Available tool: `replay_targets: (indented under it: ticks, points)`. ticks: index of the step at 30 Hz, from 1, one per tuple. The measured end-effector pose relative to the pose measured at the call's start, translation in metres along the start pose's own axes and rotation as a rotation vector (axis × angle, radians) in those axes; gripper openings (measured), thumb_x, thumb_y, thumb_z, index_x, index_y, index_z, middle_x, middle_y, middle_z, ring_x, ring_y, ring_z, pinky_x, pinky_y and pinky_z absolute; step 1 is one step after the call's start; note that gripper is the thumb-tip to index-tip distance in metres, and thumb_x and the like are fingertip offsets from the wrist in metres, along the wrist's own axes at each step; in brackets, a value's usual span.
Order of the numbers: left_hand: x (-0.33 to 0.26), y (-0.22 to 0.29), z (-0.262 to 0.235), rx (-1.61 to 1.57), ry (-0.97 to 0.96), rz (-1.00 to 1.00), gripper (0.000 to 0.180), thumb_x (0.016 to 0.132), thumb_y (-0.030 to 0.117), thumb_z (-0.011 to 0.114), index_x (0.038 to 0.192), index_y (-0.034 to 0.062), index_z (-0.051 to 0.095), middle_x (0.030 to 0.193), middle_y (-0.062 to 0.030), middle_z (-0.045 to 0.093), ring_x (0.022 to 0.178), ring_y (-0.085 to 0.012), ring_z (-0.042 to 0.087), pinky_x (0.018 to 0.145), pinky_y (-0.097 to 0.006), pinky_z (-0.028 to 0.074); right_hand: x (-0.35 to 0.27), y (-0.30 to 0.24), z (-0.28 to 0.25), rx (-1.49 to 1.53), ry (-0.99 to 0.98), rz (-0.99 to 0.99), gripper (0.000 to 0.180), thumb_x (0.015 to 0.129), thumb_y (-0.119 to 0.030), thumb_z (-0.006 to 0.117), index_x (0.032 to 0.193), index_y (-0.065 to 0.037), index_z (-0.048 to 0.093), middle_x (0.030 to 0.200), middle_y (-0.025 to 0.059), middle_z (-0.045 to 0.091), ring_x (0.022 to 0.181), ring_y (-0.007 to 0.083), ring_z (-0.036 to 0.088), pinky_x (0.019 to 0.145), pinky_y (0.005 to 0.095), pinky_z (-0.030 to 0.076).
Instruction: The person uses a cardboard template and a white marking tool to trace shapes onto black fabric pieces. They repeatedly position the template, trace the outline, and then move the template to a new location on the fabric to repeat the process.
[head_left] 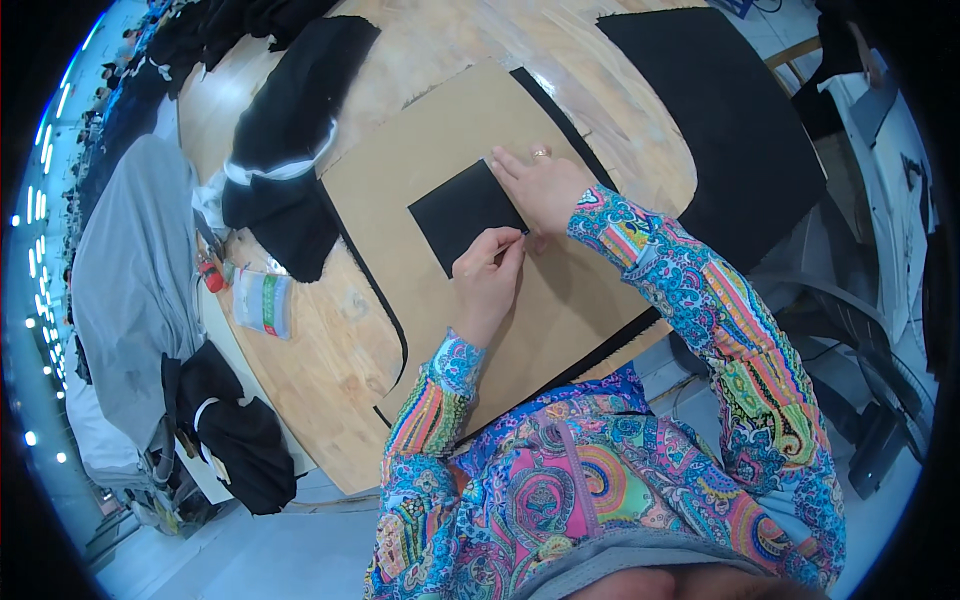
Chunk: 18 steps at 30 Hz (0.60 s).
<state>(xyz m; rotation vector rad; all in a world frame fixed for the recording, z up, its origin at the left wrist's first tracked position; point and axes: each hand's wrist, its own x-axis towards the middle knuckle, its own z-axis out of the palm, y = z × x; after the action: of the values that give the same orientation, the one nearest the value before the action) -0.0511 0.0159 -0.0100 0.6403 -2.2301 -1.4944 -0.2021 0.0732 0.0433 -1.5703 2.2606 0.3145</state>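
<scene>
Bright paisley sleeves fill the foreground, both forearms reaching out over the wooden bench [330,400]. Left hand [487,268] pinches the near right corner of a small black fabric square [466,209], fingertips closed on its edge. Right hand [542,185] lies flat, fingers spread, pressing the square's right side down. That square sits mid-sheet on a brown cardboard pattern [560,300]. It looks thin, limp and light, probably best taken at corners. Farther off, a large black cloth panel [720,110], and black garments [285,130] heaped left.
</scene>
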Motion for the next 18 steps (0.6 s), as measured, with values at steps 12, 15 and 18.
replay_targets:
  ticks: [12,15,18]
  points:
    - [0.003,0.012,-0.003,0.139,-0.037,0.024,0.008,0.083,0.004,0.064,0.089,-0.0005,0.064,0.076,-0.0069,0.066,0.068,-0.0095,0.063,0.063,-0.023,0.05,0.001,0.002,0.003,-0.009,0.017,-0.018,0.117,0.048,-0.035,0.088,0.141,-0.002,0.026,0.149,0.0079,0.024,0.123,0.042,0.039,0.084,0.0377,0.053]
    - [0.0,0.008,-0.007,0.108,-0.023,0.055,0.003,0.082,0.003,0.06,0.084,0.0006,0.061,0.076,-0.0117,0.063,0.064,-0.0206,0.064,0.058,-0.029,0.05,-0.001,0.001,-0.001,-0.004,0.005,-0.024,0.117,0.048,-0.036,0.088,0.141,-0.001,0.025,0.148,0.0084,0.024,0.124,0.0421,0.038,0.085,0.0375,0.053]
    - [-0.009,0.008,-0.019,0.119,-0.028,0.027,0.003,0.082,0.002,0.059,0.083,0.0003,0.061,0.076,-0.0118,0.063,0.065,-0.021,0.064,0.058,-0.029,0.05,-0.001,0.001,-0.002,0.009,-0.004,-0.018,0.118,0.048,-0.036,0.088,0.141,-0.001,0.024,0.149,0.0087,0.023,0.124,0.0422,0.038,0.085,0.0376,0.053]
